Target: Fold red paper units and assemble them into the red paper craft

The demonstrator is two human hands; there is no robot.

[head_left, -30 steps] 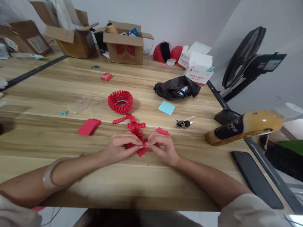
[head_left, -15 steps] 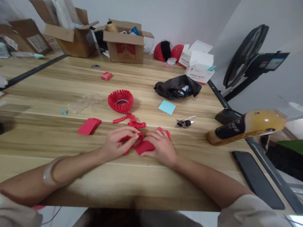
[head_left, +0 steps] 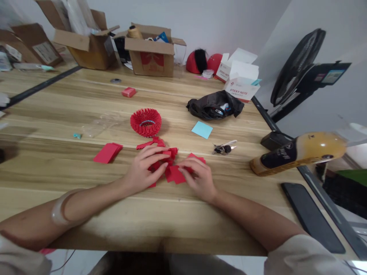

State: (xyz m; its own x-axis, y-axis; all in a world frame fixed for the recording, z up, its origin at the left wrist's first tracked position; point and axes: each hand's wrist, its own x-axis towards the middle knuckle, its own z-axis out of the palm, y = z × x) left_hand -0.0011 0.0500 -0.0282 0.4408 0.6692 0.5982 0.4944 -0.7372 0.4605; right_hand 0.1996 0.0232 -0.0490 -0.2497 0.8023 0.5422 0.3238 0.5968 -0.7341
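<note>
Red paper stack (head_left: 106, 153) at nine o'clock from the folded red pieces (head_left: 172, 152), apart from the handwork, probably as spare supply. Left hand (head_left: 140, 170) at eight, fingers curved over the pieces, perhaps to steady them; cannot tell if it grips any. Red bowl (head_left: 146, 123) of pointed folded units, upright at eleven, likely set back for elbow room. Loose red sheets (head_left: 175, 175) towards six, within fingertip reach. Right hand (head_left: 200, 179) at four, thumb and forefinger at a sheet edge; pinched or merely touching, cannot tell. Blue square (head_left: 202, 130) at two, keys (head_left: 224, 148) at three, both outside the working spot.
</note>
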